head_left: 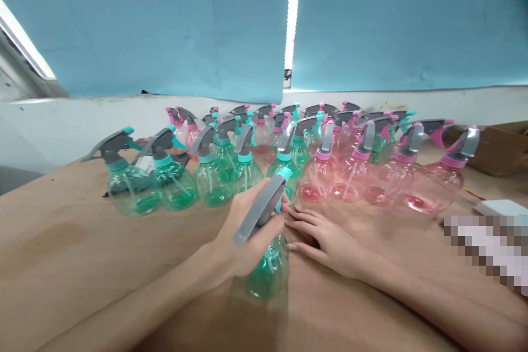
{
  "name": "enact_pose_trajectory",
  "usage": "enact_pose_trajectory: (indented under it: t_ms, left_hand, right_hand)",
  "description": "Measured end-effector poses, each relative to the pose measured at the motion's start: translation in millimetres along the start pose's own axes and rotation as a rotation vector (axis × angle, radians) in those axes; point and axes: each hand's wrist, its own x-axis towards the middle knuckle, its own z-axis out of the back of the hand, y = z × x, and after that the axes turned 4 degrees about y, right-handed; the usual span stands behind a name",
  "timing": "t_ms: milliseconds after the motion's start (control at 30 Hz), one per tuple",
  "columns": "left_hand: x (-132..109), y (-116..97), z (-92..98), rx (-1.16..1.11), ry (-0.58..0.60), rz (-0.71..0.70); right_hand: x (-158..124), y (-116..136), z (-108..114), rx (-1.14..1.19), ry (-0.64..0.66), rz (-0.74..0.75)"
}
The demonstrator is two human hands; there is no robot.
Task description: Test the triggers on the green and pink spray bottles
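My left hand (243, 225) is wrapped round the neck of a green spray bottle (266, 275) with a grey and turquoise trigger head, near the middle of the table. Just to the right, my right hand (322, 239) lies low over the tabletop, fingers stretched toward the bottle; whether the fingertips touch it I cannot tell. Behind both hands stands a front row of spray bottles: green ones such as this green bottle (134, 190) on the left, and pink ones such as this pink bottle (315, 181) on the right.
More spray bottles with grey heads crowd the back of the wooden table (61, 264). A cardboard box (503, 148) and a white flat object (503, 208) sit at the right. Blue curtains (185, 27) hang behind, and a pixelated patch covers the right edge.
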Motion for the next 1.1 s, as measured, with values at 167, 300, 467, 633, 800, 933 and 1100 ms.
enact_pose_trajectory:
  t_ms: [167, 300, 467, 633, 800, 933, 1100]
  left_hand:
    - [0.5, 0.2, -2.3, 0.034, -0.022, 0.011]
    - [0.7, -4.6, -5.8, 0.06, -0.045, 0.032]
    - [0.6, -9.0, -7.8, 0.068, -0.078, 0.039]
    - [1.2, -6.7, -7.1, 0.079, -0.072, 0.02]
    - [0.1, -5.0, -7.2, 0.091, -0.082, 0.03]
    - [0.4, -2.6, -6.7, 0.096, -0.084, 0.001]
    - [0.6, -0.5, -6.3, 0.076, -0.063, 0.007]
  right_hand:
    - [-0.1, 0.0, -0.2, 0.004, -0.006, -0.001]
    - [-0.1, -0.4, -0.1, 0.015, -0.013, 0.015]
    - [-0.2, -2.2, -1.1, 0.019, -0.012, 0.021]
    - [0.3, -0.9, -0.3, 0.007, -0.012, 0.024]
    - [1.0, 1.0, 1.9, -0.018, 0.015, 0.013]
    - [1.0, 0.4, 2.0, -0.017, 0.011, 0.019]
    - [0.8, 0.5, 1.9, 0.013, -0.015, 0.038]
